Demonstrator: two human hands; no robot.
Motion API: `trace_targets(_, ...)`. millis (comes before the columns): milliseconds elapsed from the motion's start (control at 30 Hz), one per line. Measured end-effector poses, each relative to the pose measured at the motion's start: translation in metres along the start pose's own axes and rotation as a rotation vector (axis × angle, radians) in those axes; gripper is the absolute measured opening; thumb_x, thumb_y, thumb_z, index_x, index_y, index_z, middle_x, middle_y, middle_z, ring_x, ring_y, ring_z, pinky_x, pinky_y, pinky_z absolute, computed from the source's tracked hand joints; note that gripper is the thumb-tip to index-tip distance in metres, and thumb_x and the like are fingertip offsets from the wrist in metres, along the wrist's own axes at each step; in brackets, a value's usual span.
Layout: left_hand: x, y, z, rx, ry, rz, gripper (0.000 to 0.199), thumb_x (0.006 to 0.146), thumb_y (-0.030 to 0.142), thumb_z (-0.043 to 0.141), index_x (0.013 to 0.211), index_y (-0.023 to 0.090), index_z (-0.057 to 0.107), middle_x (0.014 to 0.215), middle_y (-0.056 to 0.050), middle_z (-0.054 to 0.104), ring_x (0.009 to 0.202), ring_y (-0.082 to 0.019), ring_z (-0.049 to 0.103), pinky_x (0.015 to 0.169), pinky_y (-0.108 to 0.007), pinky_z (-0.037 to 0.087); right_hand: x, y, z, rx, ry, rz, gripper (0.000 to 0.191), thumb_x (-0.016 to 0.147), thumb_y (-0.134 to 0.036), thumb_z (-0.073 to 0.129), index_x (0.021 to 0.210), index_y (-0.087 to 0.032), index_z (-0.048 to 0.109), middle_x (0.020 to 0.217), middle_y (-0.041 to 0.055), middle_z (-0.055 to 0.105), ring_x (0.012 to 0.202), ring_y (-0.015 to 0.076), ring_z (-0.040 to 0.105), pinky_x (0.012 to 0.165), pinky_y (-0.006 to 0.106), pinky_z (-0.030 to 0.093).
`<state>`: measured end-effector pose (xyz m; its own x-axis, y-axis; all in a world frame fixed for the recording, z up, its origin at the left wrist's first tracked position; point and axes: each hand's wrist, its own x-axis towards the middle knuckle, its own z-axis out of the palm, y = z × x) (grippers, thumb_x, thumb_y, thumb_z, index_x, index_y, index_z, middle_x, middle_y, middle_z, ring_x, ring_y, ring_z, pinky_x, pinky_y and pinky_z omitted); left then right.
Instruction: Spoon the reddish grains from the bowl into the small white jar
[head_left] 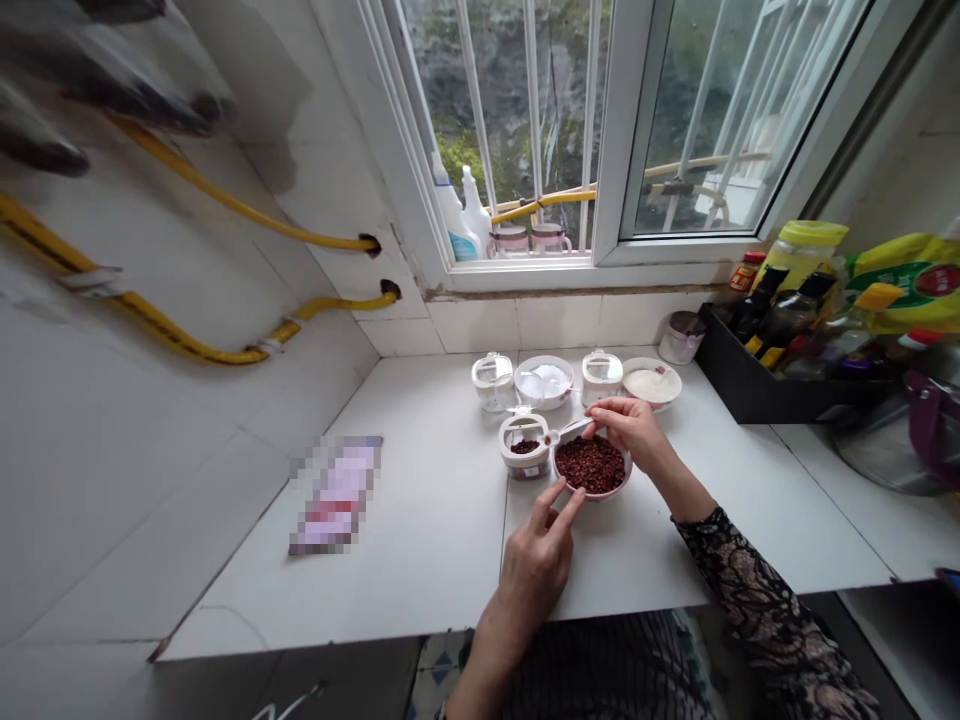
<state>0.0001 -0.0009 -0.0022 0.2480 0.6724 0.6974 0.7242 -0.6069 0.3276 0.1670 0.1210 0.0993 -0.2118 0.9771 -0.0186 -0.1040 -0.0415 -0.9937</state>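
Note:
A bowl full of dark red-brown dried peppercorn-like pieces stands on the white counter. My right hand is closed on the handle of a small pale spoon above the bowl's far rim. The spoon's head is at the right edge of an open jar, which has a white rim, a raised lid and some of the same dark pieces inside. My left hand holds nothing; its index and middle fingers are stretched apart, with their tips at the bowl's near rim.
Behind stand a bowl of white grains, a bowl of pale granules, and two lidded jars, one left and one right. A black box of bottles is at right. A blurred packet lies left.

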Motion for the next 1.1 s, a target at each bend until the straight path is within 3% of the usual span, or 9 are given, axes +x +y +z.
trace_targets(100, 0.000, -0.001, 0.000, 0.005, 0.010, 0.012, 0.059, 0.091, -0.002, 0.041, 0.144, 0.021, 0.048, 0.135, -0.016, 0.056, 0.090, -0.013, 0.070, 0.080, -0.025, 0.061, -0.001, 0.005, 0.014, -0.053, 0.031, -0.157, 0.026, 0.074, -0.043, 0.070, 0.078, -0.017, 0.068, 0.061, 0.0040, 0.073, 0.032, 0.0064, 0.038, 0.034, 0.022, 0.028)
trace_targets(200, 0.000, -0.001, 0.001, 0.012, 0.024, 0.020, 0.059, 0.091, -0.001, 0.041, 0.145, 0.022, 0.047, 0.134, -0.016, 0.057, 0.086, -0.012, 0.070, 0.077, -0.024, 0.061, -0.006, 0.013, 0.024, -0.276, 0.049, -0.471, 0.017, 0.087, -0.033, 0.060, 0.085, -0.019, 0.070, 0.070, 0.0052, 0.076, 0.053, 0.0147, 0.064, 0.053, 0.026, 0.049)
trace_targets(300, 0.000, -0.001, 0.001, 0.018, 0.029, 0.026, 0.059, 0.091, -0.001, 0.041, 0.146, 0.022, 0.046, 0.134, -0.016, 0.057, 0.085, -0.012, 0.069, 0.077, -0.025, 0.061, -0.012, 0.018, 0.026, -0.553, -0.032, -0.778, 0.019, 0.091, -0.023, 0.054, 0.088, -0.020, 0.072, 0.081, 0.0076, 0.079, 0.071, 0.0192, 0.073, 0.067, 0.030, 0.055)
trace_targets(367, 0.000, -0.001, 0.000, 0.019, 0.023, 0.024, 0.059, 0.091, -0.001, 0.041, 0.145, 0.022, 0.047, 0.134, -0.016, 0.056, 0.086, -0.013, 0.069, 0.077, -0.025, 0.061, -0.015, 0.017, 0.021, -0.615, -0.032, -0.861, 0.021, 0.093, -0.021, 0.052, 0.090, -0.020, 0.073, 0.084, 0.0075, 0.079, 0.072, 0.0191, 0.073, 0.068, 0.030, 0.055)
trace_targets(500, 0.000, 0.000, 0.000, 0.015, 0.005, 0.010, 0.057, 0.091, -0.002, 0.041, 0.143, 0.021, 0.049, 0.136, -0.016, 0.056, 0.090, -0.013, 0.069, 0.080, -0.024, 0.060, -0.014, 0.009, -0.001, -0.540, 0.100, -0.712, 0.017, 0.093, -0.024, 0.055, 0.092, -0.019, 0.071, 0.074, 0.0043, 0.076, 0.066, 0.0179, 0.071, 0.067, 0.030, 0.056)
trace_targets(667, 0.000, 0.000, -0.001, 0.009, -0.005, 0.002, 0.057, 0.092, -0.001, 0.041, 0.144, 0.021, 0.049, 0.136, -0.016, 0.055, 0.091, -0.013, 0.069, 0.080, -0.024, 0.060, -0.004, 0.011, -0.026, -0.685, 0.111, -0.509, 0.018, 0.087, -0.020, 0.055, 0.079, -0.018, 0.070, 0.063, 0.0027, 0.071, 0.058, 0.0175, 0.066, 0.060, 0.027, 0.051)
trace_targets(800, -0.001, 0.000, -0.001, 0.010, -0.011, -0.003, 0.057, 0.092, 0.000, 0.042, 0.144, 0.023, 0.048, 0.135, -0.015, 0.056, 0.086, -0.012, 0.069, 0.077, -0.025, 0.060, -0.001, 0.021, -0.023, -0.803, 0.080, -0.423, 0.019, 0.085, -0.016, 0.054, 0.077, -0.020, 0.071, 0.063, 0.0027, 0.073, 0.059, 0.0181, 0.068, 0.061, 0.027, 0.049)
trace_targets(900, -0.001, 0.001, -0.001, 0.010, -0.011, -0.008, 0.057, 0.092, 0.000, 0.042, 0.145, 0.024, 0.048, 0.134, -0.015, 0.056, 0.086, -0.012, 0.069, 0.075, -0.024, 0.060, -0.001, 0.025, -0.018, -0.748, 0.041, -0.374, 0.019, 0.085, -0.015, 0.055, 0.076, -0.020, 0.071, 0.064, 0.0019, 0.074, 0.062, 0.0182, 0.069, 0.064, 0.027, 0.050)
trace_targets(1100, -0.001, 0.000, -0.001, 0.011, -0.015, -0.009, 0.058, 0.092, 0.000, 0.041, 0.145, 0.023, 0.048, 0.135, -0.015, 0.056, 0.088, -0.013, 0.069, 0.077, -0.024, 0.060, 0.002, 0.020, -0.026, -0.629, 0.099, -0.298, 0.017, 0.084, -0.019, 0.057, 0.075, -0.018, 0.071, 0.063, 0.0022, 0.075, 0.061, 0.0180, 0.068, 0.066, 0.028, 0.051)
